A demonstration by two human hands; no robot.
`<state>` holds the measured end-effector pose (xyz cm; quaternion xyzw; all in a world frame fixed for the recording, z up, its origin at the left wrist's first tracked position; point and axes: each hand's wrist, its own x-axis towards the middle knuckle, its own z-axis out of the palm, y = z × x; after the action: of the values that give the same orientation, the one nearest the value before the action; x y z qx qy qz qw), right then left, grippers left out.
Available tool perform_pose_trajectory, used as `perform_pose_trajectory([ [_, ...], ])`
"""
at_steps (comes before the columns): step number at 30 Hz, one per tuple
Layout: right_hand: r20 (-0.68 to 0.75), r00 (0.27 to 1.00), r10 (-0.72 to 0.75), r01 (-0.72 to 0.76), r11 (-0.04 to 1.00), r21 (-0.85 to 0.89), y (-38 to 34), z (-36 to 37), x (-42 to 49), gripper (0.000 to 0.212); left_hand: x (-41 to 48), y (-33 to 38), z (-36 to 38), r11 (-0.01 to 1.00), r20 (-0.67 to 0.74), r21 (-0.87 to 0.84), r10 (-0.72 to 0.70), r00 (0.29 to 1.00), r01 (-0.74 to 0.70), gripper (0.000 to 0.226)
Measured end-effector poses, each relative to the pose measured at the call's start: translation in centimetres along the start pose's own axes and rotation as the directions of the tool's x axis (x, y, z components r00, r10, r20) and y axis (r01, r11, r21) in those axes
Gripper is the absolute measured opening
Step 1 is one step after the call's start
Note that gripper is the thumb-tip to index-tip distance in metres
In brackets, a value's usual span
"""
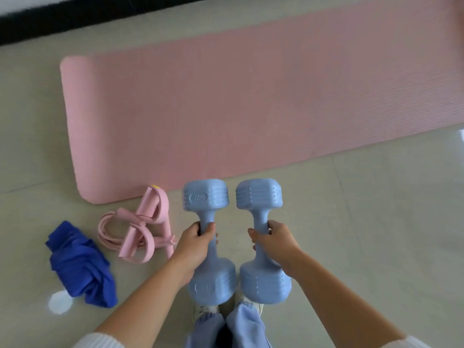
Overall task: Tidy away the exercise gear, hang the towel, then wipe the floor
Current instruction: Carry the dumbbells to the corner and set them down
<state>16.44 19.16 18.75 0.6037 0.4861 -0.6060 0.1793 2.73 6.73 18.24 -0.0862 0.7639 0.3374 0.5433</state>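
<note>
- The pale, glossy tiled floor (376,222) fills the view, with a black strip (75,21) along its edge at 11 o'clock.
- A long pink ribbed foam exercise mat (251,101) lies unrolled flat, running from 9 o'clock across to 2 o'clock, at 12 o'clock from the hands.
- Two light blue plastic dumbbells are held just beside each other, lengthwise towards 12 o'clock, above the person's feet. The left dumbbell (212,285) shows a "2KG" mark on its far head; the right dumbbell (265,282) lies parallel to it.
- A crumpled deep blue cloth towel (80,267) lies on the floor at 8 o'clock.
- A pink elastic pull-rope exerciser with foot loops (140,229) lies bunched between the towel and the left hand, touching the mat's near corner.
- Light blue trousers (241,327) and white shoes (203,310) show at 6 o'clock, under the dumbbells.
- The left hand (195,242) grips its dumbbell's handle, fingers curled round it, thumb across the top.
- The right hand (276,239) grips the other handle the same way, fingers wrapped tight.
- A small white patch (59,302) sits at the towel's near end, at 7 o'clock.
</note>
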Motion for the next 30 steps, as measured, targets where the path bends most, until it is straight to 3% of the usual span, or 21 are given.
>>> perform_pose_trajectory([
  [7, -0.128, 0.99, -0.061, 0.085, 0.977, 0.195, -6.5, -13.1, -19.9, 0.024, -19.7, 14.3, 3.0, 0.986, 0.102, 0.059, 0.15, 0.983, -0.157, 0.015],
  [13, -0.21, 0.973, -0.094, 0.17, 0.91, 0.379, -7.0, -25.0, -31.2, 0.022, -31.9, 23.2, 11.5, 0.961, 0.198, 0.107, 0.229, 0.953, -0.253, 0.016],
  [23, -0.292, 0.955, -0.058, 0.213, 0.819, 0.533, -0.8, -51.4, -35.9, 0.024, -41.3, 32.5, 37.5, 0.94, 0.363, 0.167, 0.223, 0.905, -0.299, 0.016],
  [30, -0.435, 0.9, 0.007, 0.267, 0.781, 0.565, 0.7, -70.6, -34.9, 0.022, -43.5, 42.8, 56.1, 0.845, 0.519, 0.298, 0.248, 0.818, -0.445, 0.017],
])
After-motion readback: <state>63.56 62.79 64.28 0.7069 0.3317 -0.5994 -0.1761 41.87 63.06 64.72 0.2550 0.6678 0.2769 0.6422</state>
